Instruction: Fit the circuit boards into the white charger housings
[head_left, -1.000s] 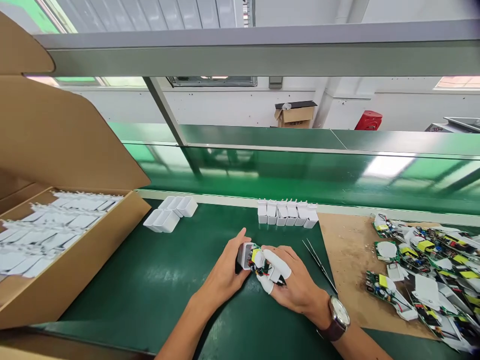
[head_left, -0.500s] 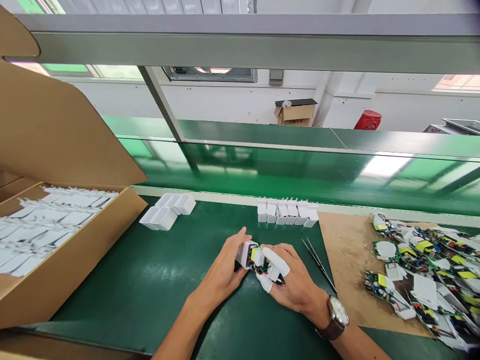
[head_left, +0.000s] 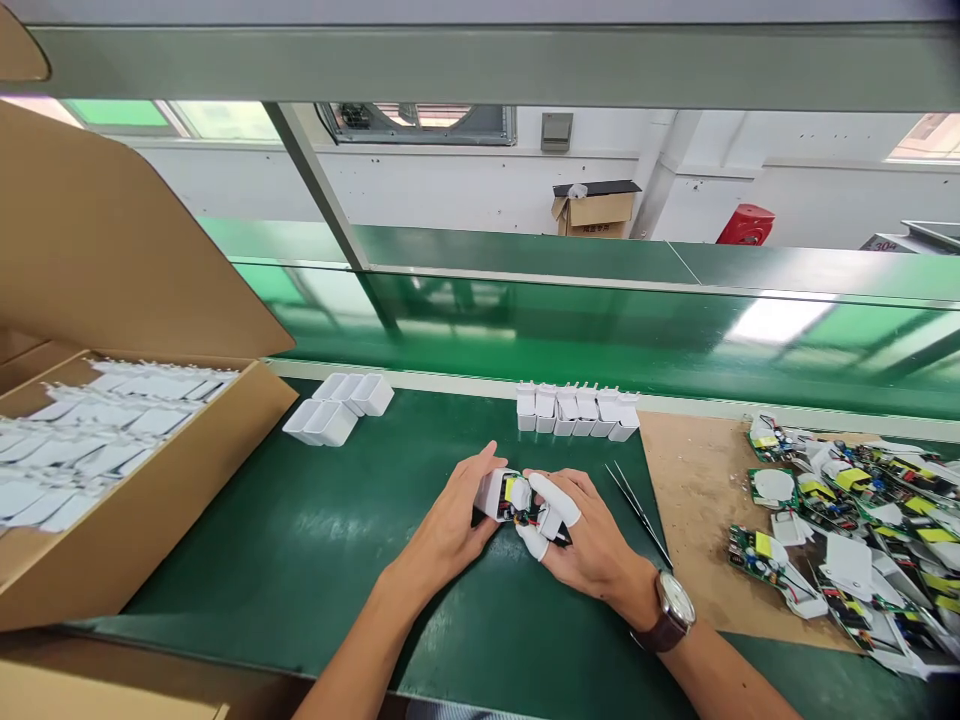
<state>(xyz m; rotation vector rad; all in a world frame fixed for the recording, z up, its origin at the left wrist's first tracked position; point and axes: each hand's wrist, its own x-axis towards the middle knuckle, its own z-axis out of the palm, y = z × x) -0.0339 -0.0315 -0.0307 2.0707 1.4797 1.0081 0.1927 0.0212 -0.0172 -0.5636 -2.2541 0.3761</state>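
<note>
Near the middle of the green mat, my left hand point(head_left: 454, 508) grips a white plastic housing point(head_left: 490, 492) between thumb and fingers. A circuit board point(head_left: 513, 497) with a yellow-wrapped part sits partly inside the housing's open end. My right hand point(head_left: 589, 535), with white covers on thumb and index finger and a watch on the wrist, is closed on the board's other end. Wires and a white piece show between those fingers. Tweezers point(head_left: 640, 513) lie just right of my right hand.
A cardboard box point(head_left: 202, 470) of white parts stands at left. Empty white housings point(head_left: 330, 420) sit at the back left, and a row of filled-looking white housings point(head_left: 576, 412) at the back. Several circuit boards point(head_left: 847, 510) are heaped on a brown board point(head_left: 686, 490) at right.
The circuit board appears slightly deeper in the white housing, both hands still holding on. The camera view has tilted down a little, so the background sits higher.
</note>
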